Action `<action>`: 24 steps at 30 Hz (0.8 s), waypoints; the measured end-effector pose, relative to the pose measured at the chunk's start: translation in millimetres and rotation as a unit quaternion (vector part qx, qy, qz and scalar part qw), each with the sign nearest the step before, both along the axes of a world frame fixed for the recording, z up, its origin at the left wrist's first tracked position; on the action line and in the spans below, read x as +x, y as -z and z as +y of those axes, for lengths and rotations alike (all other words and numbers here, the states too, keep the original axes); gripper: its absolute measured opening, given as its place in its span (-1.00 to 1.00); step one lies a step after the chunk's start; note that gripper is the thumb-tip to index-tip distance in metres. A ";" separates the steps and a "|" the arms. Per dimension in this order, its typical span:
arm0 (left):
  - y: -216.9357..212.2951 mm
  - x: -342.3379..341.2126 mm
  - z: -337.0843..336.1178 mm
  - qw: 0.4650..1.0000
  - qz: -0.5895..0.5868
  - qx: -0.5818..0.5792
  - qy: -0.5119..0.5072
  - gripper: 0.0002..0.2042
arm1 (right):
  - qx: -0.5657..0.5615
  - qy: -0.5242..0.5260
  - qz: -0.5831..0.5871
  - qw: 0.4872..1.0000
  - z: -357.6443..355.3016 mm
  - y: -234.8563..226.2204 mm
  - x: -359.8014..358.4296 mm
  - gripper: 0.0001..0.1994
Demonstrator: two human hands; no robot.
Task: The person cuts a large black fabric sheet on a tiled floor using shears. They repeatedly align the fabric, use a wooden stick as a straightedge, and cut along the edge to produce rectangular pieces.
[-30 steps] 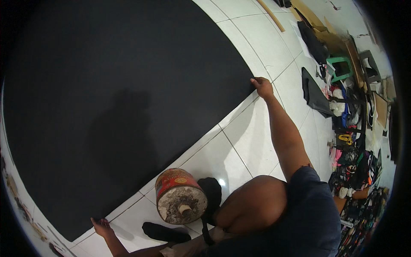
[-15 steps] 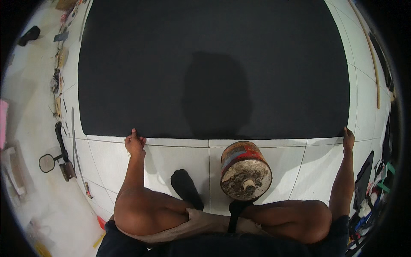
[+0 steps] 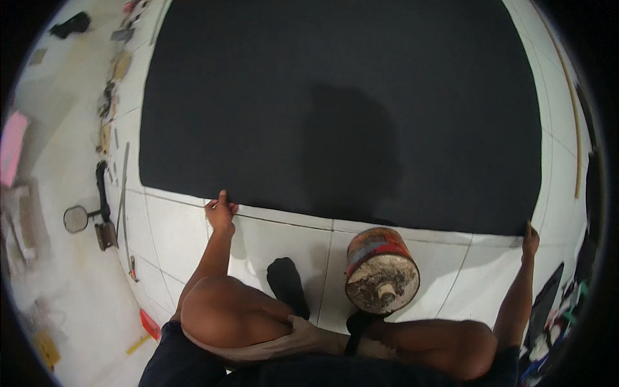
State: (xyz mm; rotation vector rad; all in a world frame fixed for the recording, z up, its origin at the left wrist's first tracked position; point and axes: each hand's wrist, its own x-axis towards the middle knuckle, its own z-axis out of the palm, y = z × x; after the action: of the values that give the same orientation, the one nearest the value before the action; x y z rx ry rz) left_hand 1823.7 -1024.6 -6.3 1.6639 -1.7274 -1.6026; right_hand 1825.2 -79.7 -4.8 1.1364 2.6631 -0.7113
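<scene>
From the head view, you crouch at the near edge of one big black sheet (image 3: 342, 109) spread over the white tiled floor (image 3: 284, 238). Your left hand (image 3: 222, 211), at about 8 o'clock in the picture, pinches the sheet's near edge between thumb and fingers. Your right hand (image 3: 530, 236), at about 4 o'clock, rests on the sheet's near right corner; whether it grips or only presses, I cannot tell. One rusty red can (image 3: 380, 274) lies on its side between your arms, just short of the sheet's edge, its crusted end facing you.

Risks, as I judge them: your hands are spread wide, so an uneven pull could skew or ripple the sheet. The can is close to the edge and could roll onto it if your knee nudges it. The loose hold on the right could slip.

Count: one sheet, one can, two hands, one round mirror (image 3: 76, 218) at 9 o'clock among scattered bits.
</scene>
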 end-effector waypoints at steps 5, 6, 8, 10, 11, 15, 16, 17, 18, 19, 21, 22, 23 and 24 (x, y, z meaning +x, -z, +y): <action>-8.3 -13.2 6.2 1.000 -0.014 0.007 0.021 -0.42 | 0.058 -0.059 -0.027 0.996 35.6 5.9 11.6 -0.30; -11.5 -10.3 5.4 1.000 -0.007 0.010 0.021 -0.42 | 0.067 -0.048 -0.022 0.996 29.2 12.2 9.9 -0.29; -8.9 -9.3 1.8 0.999 -0.024 -0.011 0.033 -0.43 | 0.078 -0.041 -0.107 0.990 36.3 -1.0 -0.7 -0.31; -19.9 -0.1 -2.9 0.994 -0.058 -0.069 0.058 -0.40 | 0.252 -0.057 -0.067 0.964 -26.0 11.9 -12.9 -0.35; -20.2 3.9 -12.1 0.980 -0.114 -0.129 0.102 -0.31 | 0.339 -0.059 -0.038 0.938 -58.5 5.6 -23.8 -0.37; -31.5 -2.9 -6.8 0.852 -0.192 -0.407 0.267 -0.40 | 0.000 -0.235 0.115 0.965 -299.5 -96.5 -69.6 -0.60; -25.0 -9.3 -10.3 0.824 -0.159 -0.432 0.329 -0.55 | -0.075 -0.275 0.018 0.958 -351.9 -136.4 -66.4 -0.64; -20.0 -10.6 -15.6 0.787 -0.156 -0.472 0.365 -0.66 | -0.185 -0.455 0.073 0.868 -359.4 -120.6 -50.1 -0.65; -16.2 -4.5 -25.2 0.767 -0.127 -0.494 0.389 -0.69 | -0.170 -0.607 0.211 0.747 -411.4 -149.7 -48.9 -0.60; -13.1 2.0 -37.1 0.775 -0.101 -0.463 0.419 -0.68 | -0.274 -0.668 0.103 0.684 -442.8 -172.0 -49.6 -0.60; -4.7 2.6 -42.1 0.820 -0.069 -0.371 0.430 -0.64 | -0.224 -0.781 0.060 0.580 -458.4 -184.6 -26.3 -0.54; -16.1 -3.7 -31.4 0.783 -0.081 -0.389 0.478 -0.61 | -0.182 -0.796 0.036 0.576 -453.3 -184.2 -19.5 -0.53; -20.3 2.6 -38.2 0.754 -0.046 -0.403 0.516 -0.55 | -0.140 -0.803 0.052 0.576 -442.3 -164.1 -10.6 -0.56; -33.6 -1.3 -25.6 0.754 -0.072 -0.371 0.537 -0.42 | -0.108 -0.793 0.147 0.582 -435.3 -144.6 1.0 -0.61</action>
State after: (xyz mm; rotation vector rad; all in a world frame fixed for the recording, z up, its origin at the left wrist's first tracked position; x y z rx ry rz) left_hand 1822.4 -1050.2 27.4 0.3351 -3.1018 -0.7136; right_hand 1826.2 -515.0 139.8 -1.5215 2.3195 -0.6527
